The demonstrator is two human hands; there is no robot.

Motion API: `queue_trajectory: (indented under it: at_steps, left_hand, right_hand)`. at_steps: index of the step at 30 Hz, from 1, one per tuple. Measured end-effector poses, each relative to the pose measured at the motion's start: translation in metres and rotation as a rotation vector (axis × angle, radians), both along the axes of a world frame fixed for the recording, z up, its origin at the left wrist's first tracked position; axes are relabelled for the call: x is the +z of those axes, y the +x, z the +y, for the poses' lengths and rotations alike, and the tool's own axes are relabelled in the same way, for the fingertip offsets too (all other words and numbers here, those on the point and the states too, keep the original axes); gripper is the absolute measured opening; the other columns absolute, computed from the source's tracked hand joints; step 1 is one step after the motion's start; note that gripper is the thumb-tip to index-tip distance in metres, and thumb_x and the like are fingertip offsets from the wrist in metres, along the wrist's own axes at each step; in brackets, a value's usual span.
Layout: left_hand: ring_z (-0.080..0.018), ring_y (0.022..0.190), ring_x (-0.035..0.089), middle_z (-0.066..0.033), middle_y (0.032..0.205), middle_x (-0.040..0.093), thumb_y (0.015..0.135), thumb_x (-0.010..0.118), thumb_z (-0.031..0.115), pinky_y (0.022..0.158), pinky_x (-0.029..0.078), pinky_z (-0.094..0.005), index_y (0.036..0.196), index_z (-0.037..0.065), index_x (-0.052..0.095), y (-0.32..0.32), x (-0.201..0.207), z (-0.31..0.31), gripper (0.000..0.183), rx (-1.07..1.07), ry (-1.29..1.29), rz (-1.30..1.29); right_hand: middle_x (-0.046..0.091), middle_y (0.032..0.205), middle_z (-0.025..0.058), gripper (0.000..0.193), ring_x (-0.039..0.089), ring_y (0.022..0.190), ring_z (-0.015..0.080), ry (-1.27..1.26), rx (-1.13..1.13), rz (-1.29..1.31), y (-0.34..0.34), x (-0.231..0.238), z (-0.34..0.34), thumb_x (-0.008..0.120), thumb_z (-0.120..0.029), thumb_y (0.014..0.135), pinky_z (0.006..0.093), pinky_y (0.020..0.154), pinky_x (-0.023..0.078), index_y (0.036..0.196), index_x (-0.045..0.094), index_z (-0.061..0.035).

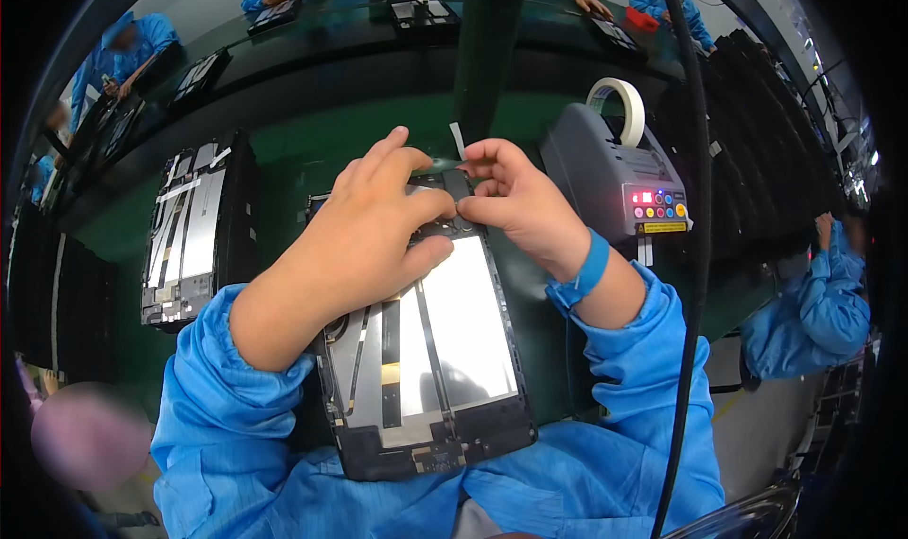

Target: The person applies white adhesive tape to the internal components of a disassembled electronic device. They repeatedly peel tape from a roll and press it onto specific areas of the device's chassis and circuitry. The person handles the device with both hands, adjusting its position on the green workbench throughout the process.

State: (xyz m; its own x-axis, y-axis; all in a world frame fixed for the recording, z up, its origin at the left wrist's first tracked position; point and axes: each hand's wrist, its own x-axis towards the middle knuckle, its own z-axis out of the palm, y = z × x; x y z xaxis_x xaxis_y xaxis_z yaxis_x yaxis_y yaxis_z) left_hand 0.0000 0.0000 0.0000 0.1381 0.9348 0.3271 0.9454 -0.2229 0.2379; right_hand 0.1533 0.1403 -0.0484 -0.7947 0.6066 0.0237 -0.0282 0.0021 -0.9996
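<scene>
An opened tablet (473, 321) lies before me on the green bench, its near end by my body. Its inside shows a bright silver plate, dark ribbon cables and a black frame. My left hand (364, 222) reaches over its far left part, fingers spread and bent, index fingertip on the far end. Beside it my right hand (520, 194) is curled at the tablet's far right corner, thumb near the frame. A narrow white strip of tape (458, 140) sticks up from the right fingertips, which seem to pinch it. A blue band circles my right wrist.
On the right stands a grey tape dispenser (605, 170) with a tape roll (617, 104) on top. A stack of tablets (194, 232) is at the left. Black trays (757, 142) fill the right side. A black cable (698, 255) hangs down. Co-workers in blue sit around.
</scene>
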Motion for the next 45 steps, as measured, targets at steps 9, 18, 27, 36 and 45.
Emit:
queue_trajectory:
  at_steps: [9,18,27,36,45]
  left_hand:
    - [-0.0438,0.138,0.026,-0.0216,0.130,0.048,0.080,0.055,0.005,0.107,0.031,-0.0491,0.098,0.010,0.069,-0.012,-0.002,0.008,0.023,-0.020,-0.053,-0.120]
    - [-0.0443,0.142,0.012,-0.0229,0.140,0.040,0.077,0.051,-0.001,0.109,0.028,-0.0477,0.098,0.011,0.070,-0.020,-0.001,0.018,0.030,-0.059,-0.193,-0.322]
    - [-0.0445,0.143,0.009,-0.0233,0.141,0.040,0.082,0.061,0.009,0.101,0.039,-0.0438,0.097,0.008,0.070,-0.019,0.000,0.019,0.017,-0.044,-0.212,-0.360]
    - [-0.0433,0.143,0.010,-0.0230,0.139,0.042,0.079,0.064,0.009,0.092,0.047,-0.0367,0.093,0.007,0.070,-0.015,-0.001,0.023,0.015,0.002,-0.208,-0.353]
    - [-0.0442,0.143,0.010,-0.0228,0.139,0.043,0.076,0.063,0.005,0.094,0.046,-0.0377,0.093,0.008,0.070,-0.017,-0.002,0.023,0.019,-0.012,-0.200,-0.359]
  right_hand:
    - [0.053,0.076,-0.0021,0.007,0.049,0.071,0.0082,0.541,0.220,-0.140,0.011,0.049,0.005,0.062,-0.010,0.087,0.0229,0.066,0.042,0.087,0.058,-0.0045]
    - [0.055,0.075,0.0057,0.008,0.051,0.071,0.0168,0.514,0.561,-0.351,0.009,0.080,0.018,0.058,-0.010,0.087,0.0299,0.068,0.043,0.084,0.056,-0.0028]
    - [0.062,0.076,0.0142,0.016,0.059,0.069,0.0267,0.876,0.393,-0.367,-0.005,0.056,0.016,0.060,-0.018,0.086,0.0362,0.063,0.046,0.087,0.065,-0.0028]
    - [0.064,0.079,0.0149,0.017,0.060,0.073,0.0289,0.890,0.420,-0.378,-0.005,0.055,0.018,0.058,-0.018,0.087,0.0367,0.067,0.047,0.089,0.065,-0.0016]
    - [0.063,0.081,0.0147,0.016,0.060,0.075,0.0292,0.889,0.451,-0.391,-0.005,0.055,0.019,0.057,-0.016,0.088,0.0372,0.069,0.047,0.090,0.064,-0.0018]
